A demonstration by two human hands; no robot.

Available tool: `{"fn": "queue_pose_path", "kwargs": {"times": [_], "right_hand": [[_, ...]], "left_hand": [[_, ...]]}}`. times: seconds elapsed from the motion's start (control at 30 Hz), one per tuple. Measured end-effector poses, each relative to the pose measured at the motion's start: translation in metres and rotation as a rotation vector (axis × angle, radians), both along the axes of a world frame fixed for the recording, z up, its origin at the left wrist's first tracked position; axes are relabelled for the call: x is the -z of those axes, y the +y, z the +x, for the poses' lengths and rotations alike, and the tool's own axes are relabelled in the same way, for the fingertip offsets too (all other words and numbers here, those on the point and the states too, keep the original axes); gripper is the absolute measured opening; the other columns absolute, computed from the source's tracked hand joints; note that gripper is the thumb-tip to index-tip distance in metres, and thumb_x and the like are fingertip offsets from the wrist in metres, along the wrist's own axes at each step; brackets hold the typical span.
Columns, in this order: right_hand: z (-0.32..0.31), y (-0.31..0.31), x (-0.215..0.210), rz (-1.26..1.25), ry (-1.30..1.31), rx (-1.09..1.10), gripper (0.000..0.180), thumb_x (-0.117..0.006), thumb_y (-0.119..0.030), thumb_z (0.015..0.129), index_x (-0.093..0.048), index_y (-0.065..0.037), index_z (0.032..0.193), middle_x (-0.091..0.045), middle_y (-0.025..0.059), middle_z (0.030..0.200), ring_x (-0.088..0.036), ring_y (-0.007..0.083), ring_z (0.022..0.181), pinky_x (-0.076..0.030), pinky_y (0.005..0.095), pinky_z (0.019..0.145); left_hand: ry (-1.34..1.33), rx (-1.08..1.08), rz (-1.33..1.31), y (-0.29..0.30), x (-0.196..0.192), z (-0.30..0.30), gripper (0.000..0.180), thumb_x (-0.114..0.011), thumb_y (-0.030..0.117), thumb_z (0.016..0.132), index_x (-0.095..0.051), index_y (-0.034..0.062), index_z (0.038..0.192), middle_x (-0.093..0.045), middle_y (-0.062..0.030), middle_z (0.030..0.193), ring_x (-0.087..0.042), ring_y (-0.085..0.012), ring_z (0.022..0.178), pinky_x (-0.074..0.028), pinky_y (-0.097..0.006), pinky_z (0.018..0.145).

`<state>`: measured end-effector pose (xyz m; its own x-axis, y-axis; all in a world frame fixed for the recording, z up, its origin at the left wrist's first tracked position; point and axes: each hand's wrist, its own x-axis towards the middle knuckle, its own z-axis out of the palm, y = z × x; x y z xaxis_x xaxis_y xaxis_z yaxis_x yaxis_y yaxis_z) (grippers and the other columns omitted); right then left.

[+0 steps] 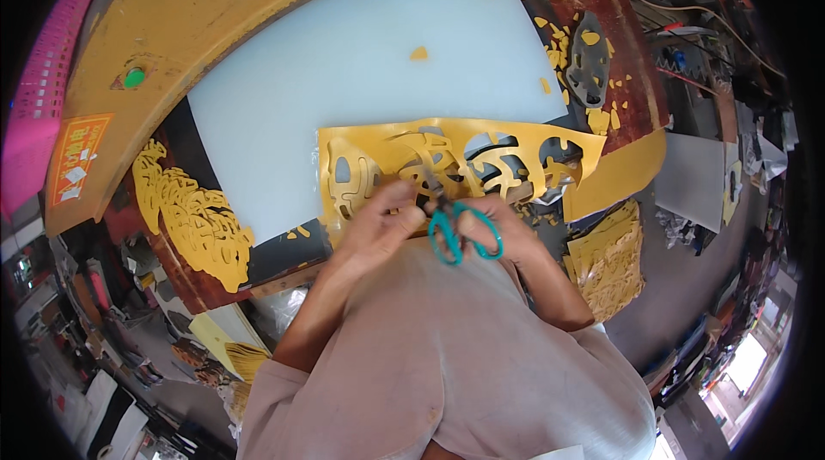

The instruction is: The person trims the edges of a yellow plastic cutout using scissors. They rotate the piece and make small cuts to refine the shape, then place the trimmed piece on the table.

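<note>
My right hand [490, 223] is closed around a pair of scissors [446, 232] with teal handle loops, its blades pointing up and away toward a yellow sheet [391, 144]. The sheet is flexible, has rows of curved shapes cut out of it, and lies along the near edge of a white board [344, 56]. Beside the scissors, my left hand [387, 223] has its fingers bent together at the near edge of the sheet. Whatever lies between those fingers is hidden.
Cut yellow pieces [202, 223] are heaped at left. A dark oval cutting die [588, 64] lies at far right among small yellow scraps. More yellow sheets [610, 254] are stacked at near right. A mustard-coloured machine beam [129, 39] with a green button [133, 77] curves behind the board.
</note>
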<state>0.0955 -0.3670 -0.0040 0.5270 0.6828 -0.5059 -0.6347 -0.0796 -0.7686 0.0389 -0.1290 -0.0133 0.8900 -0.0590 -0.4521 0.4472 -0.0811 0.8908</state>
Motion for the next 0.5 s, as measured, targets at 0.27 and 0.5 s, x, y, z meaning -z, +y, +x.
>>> {"fn": "queue_pose_path", "kwargs": {"times": [0.27,0.5], "right_hand": [[0.014,0.016,0.038,0.114,0.333,-0.152,0.049,-0.066,-0.05,0.103,-0.073,-0.004,0.118,-0.075,0.0069,0.1,-0.069,0.0121,0.081,-0.057,0.0275,0.074],[0.016,0.031,-0.012,-0.224,-0.866,0.065,0.044,-0.073,-0.015,0.093,-0.063,0.002,0.133,-0.072,0.0166,0.104,-0.072,0.0286,0.093,-0.058,0.0409,0.08]], "left_hand": [[0.172,-0.562,-0.319,-0.002,-0.036,0.012,0.048,-0.047,0.038,0.115,-0.07,-0.0034,0.119,-0.074,-0.0074,0.113,-0.065,-0.0139,0.092,-0.055,-0.03,0.079],[0.057,-0.562,0.121,-0.011,-0.032,0.026,0.045,-0.054,0.038,0.113,-0.075,-0.0018,0.116,-0.074,-0.0059,0.109,-0.064,-0.0114,0.098,-0.051,-0.028,0.086]]}}
